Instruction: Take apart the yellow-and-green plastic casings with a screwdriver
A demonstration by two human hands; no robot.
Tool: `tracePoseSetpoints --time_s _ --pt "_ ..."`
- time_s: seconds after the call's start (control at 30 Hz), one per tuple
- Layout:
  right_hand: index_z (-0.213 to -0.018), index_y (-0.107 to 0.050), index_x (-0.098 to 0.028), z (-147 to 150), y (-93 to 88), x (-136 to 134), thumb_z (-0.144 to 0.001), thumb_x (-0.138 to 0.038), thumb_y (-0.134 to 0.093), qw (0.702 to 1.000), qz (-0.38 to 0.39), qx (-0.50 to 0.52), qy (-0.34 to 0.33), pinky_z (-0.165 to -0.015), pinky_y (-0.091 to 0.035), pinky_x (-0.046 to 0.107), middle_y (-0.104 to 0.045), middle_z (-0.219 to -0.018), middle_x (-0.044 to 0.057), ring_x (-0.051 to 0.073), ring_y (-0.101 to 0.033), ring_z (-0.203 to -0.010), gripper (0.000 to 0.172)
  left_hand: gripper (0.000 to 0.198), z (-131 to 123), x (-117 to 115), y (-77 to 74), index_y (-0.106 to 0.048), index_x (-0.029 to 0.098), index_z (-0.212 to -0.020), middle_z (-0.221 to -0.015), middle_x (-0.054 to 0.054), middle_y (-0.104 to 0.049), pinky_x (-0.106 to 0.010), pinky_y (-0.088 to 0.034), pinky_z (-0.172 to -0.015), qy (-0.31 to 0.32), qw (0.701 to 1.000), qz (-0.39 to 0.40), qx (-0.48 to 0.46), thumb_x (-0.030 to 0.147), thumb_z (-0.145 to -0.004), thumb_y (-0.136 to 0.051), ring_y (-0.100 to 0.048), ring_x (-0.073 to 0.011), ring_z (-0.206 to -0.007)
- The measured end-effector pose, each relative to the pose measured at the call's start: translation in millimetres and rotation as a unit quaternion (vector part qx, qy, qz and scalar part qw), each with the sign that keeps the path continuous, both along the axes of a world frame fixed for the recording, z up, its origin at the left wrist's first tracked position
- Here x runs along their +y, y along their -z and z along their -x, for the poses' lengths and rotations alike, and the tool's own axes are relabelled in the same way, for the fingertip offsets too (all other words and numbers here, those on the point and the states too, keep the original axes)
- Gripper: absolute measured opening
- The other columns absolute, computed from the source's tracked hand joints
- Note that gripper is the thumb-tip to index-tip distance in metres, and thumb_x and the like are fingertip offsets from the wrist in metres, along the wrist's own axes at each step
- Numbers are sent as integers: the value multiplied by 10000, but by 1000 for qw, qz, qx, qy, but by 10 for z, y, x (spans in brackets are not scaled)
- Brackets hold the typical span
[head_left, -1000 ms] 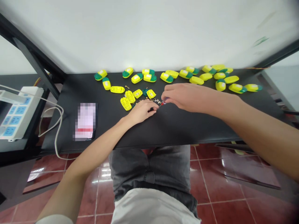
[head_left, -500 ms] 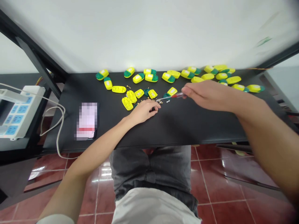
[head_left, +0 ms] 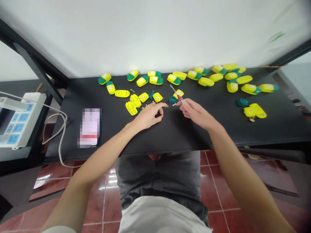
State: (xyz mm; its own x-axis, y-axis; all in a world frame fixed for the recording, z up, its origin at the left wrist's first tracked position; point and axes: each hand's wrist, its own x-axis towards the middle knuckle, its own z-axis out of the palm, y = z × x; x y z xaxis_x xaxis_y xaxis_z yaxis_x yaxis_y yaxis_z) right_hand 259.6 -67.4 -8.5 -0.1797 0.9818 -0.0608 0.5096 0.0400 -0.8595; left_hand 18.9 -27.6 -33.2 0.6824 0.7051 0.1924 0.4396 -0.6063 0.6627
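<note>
right hand (head_left: pixel 195 112) pinches a slim red-handled steel screwdriver (head_left: pixel 178 95) by its handle (light, stiff, easy fingertip hold) over the black surface (head_left: pixel 187 136); left hand (head_left: pixel 147 117) lies curled, hold unclear, beside small yellow plastic shells (head_left: pixel 157 97).

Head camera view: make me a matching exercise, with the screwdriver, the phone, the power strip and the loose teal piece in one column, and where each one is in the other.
Things:
1. small red-handled screwdriver
2. phone
3. power strip
4. teal plastic piece

Places:
A. right side of the black table, beside loose yellow plastic shells
B. pinched in the right hand
C. beyond the table's left end
D. on the table, left of the left hand

Pairs: 1-B, 2-D, 3-C, 4-A
</note>
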Motion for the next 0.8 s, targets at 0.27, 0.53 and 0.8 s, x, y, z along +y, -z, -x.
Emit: tracePoseSetpoints --time_s 0.27,0.53,0.8 --pt "-1034 -675 -234 -389 -398 -107 -948 -543 -635 994 -82 -23 71 -574 -384 337 -537 -700 2 176 -474 -626 324 338 14 9 -15 -602 214 -1248 -952 -11 -728 -372 -491 -948 8 1000 5 -5 145 -917 -595 -637 -189 -929" --pt "-940 -645 -213 -302 -657 -25 -922 -450 -683 980 -176 -27 90 -565 -398 342 -547 -676 8 162 -488 -582 240 312 8 35 25 -600 208 -1231 -944 -9 -722 -337 -490 -897 2 1000 4 0 151 -924 -605 -635 -174 -895" --pt "-1000 -675 -208 -13 -689 64 -1009 -550 -498 980 -164 -114 -20 -645 -448 323 -663 -795 41 166 -538 -644 386 293 2 38 17 -616 201 -1200 -936 -7 -729 -316 -493 -865 -4 1000 17 -11 144 -912 -610 -633 -166 -884"
